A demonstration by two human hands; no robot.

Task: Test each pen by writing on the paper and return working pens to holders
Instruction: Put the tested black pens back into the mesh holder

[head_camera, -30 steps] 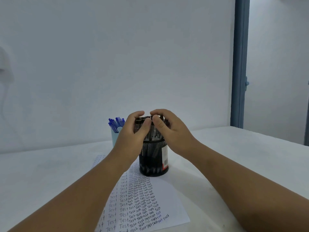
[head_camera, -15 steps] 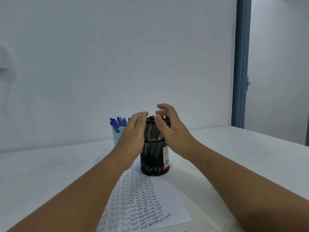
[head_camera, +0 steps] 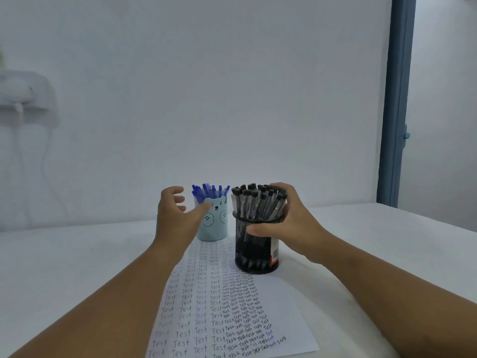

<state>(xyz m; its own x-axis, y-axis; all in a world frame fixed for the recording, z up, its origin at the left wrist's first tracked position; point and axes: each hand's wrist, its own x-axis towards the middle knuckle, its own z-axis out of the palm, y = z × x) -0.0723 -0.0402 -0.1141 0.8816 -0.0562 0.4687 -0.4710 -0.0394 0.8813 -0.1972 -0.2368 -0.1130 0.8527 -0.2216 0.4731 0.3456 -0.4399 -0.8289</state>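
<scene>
A black mesh holder [head_camera: 254, 257] full of several black-capped pens [head_camera: 258, 202] stands on the far end of the paper [head_camera: 271, 306]. My right hand [head_camera: 289, 223] grips the holder, thumb across its front rim and fingers round the pens at the right. To its left stands a light blue bear-faced holder [head_camera: 215, 223] with several blue pens [head_camera: 209, 191]. My left hand [head_camera: 175, 215] hovers just left of the blue holder, fingers loosely spread, holding nothing. The paper is covered with rows of the word "Test".
The holders and paper lie on a white table [head_camera: 77, 267] against a white wall. A blue door frame [head_camera: 397, 99] rises at the right. A white wall fixture [head_camera: 23, 91] with a hanging cord sits at the far left.
My left hand has left the black pens and moved left, toward the blue holder. My right hand has slid down and now wraps the black holder's right side.
</scene>
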